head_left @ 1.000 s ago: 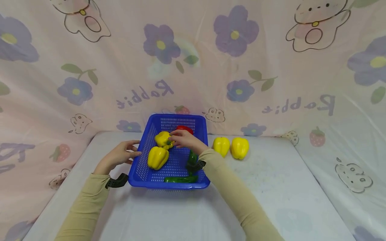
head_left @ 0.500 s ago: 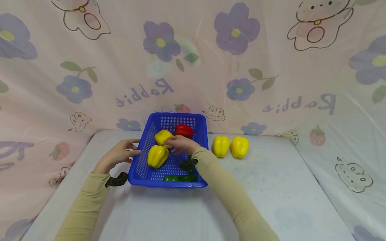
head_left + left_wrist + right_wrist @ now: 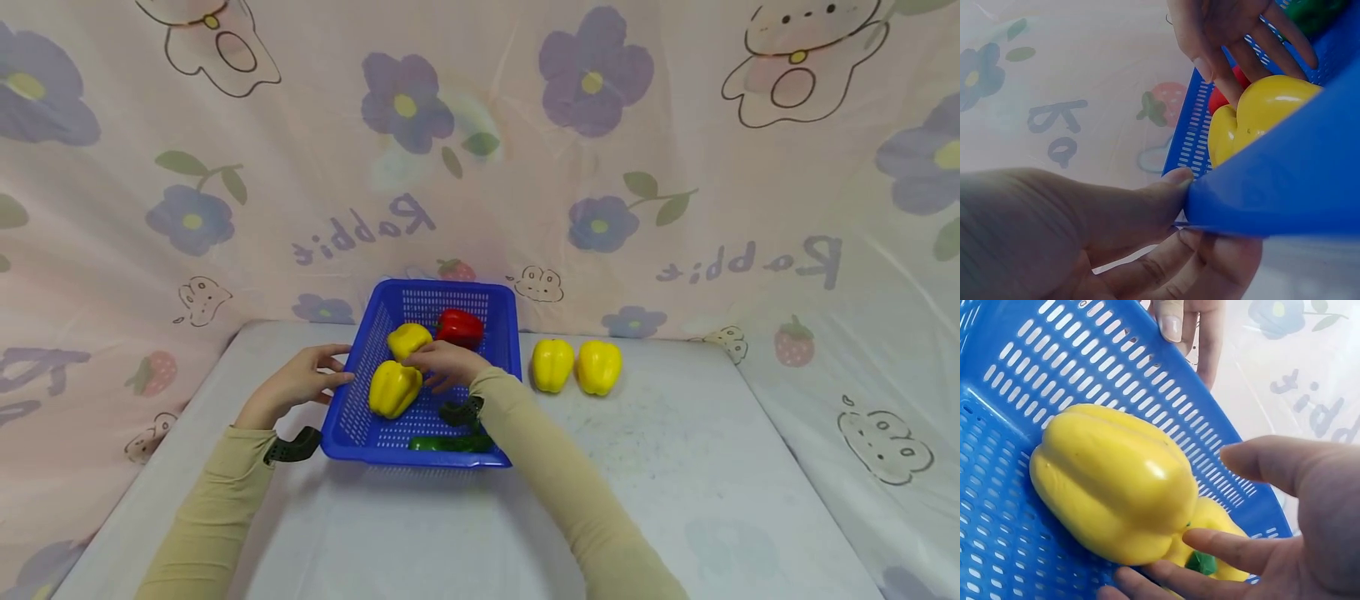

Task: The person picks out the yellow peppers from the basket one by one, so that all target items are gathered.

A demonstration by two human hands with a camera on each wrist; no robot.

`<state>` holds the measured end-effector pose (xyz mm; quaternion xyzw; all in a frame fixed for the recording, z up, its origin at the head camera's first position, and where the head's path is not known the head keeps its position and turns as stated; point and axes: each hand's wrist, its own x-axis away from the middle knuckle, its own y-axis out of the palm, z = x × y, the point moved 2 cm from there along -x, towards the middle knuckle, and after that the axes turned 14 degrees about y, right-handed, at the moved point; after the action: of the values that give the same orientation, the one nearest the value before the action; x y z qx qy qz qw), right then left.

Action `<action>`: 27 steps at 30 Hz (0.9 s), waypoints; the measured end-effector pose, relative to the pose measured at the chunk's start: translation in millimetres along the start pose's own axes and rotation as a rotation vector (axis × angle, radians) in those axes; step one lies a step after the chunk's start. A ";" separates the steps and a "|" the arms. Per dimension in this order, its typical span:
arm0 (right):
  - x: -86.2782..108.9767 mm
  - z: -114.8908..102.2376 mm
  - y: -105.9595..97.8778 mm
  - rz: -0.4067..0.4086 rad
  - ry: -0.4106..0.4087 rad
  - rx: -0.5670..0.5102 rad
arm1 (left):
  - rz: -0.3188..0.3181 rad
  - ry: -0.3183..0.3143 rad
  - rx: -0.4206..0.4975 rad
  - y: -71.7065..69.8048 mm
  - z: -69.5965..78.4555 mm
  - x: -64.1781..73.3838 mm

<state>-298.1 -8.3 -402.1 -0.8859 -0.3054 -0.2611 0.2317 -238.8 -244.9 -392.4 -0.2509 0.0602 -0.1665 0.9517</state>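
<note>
A blue plastic basket (image 3: pixel 360 455) holds two yellow bell peppers: a nearer one (image 3: pixel 393 390) and one behind it (image 3: pixel 407 339). My left hand (image 3: pixel 300 383) pinches the basket's left rim, thumb on the rim and fingers underneath, as the left wrist view shows. Over the basket, my right hand (image 3: pixel 452 363) has its fingers spread loosely beside the nearer yellow pepper. In the right wrist view its fingertips are at that pepper's end, while the other pepper's green stem (image 3: pixel 1201 563) shows between the fingers. A red bell pepper (image 3: pixel 461 327) lies at the basket's back.
A long green pepper (image 3: pixel 442 444) lies along the basket's front; a dark green one is mostly hidden by the right wrist. Right of the basket, two more yellow peppers, one left (image 3: pixel 552 365) and one right (image 3: pixel 599 367), stand on the white table (image 3: pixel 675 467). A printed curtain hangs behind.
My right hand has moved toward the front of the basket, from the back yellow pepper to the nearer one, uncovering the red pepper. The left hand has stayed at the rim.
</note>
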 end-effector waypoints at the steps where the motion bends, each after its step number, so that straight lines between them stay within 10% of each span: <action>1: -1.1 0.2 0.5 0.000 0.004 0.002 | -0.001 0.001 -0.003 0.1 0.2 0.2; 27: -18.7 2.9 14.5 0.067 0.036 0.032 | -0.017 0.003 0.009 -1.3 1.6 -0.6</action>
<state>-300.3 -24.8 -419.2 -0.8870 -0.2757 -0.2640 0.2599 -239.4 -245.0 -390.3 -0.2470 0.0586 -0.1751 0.9513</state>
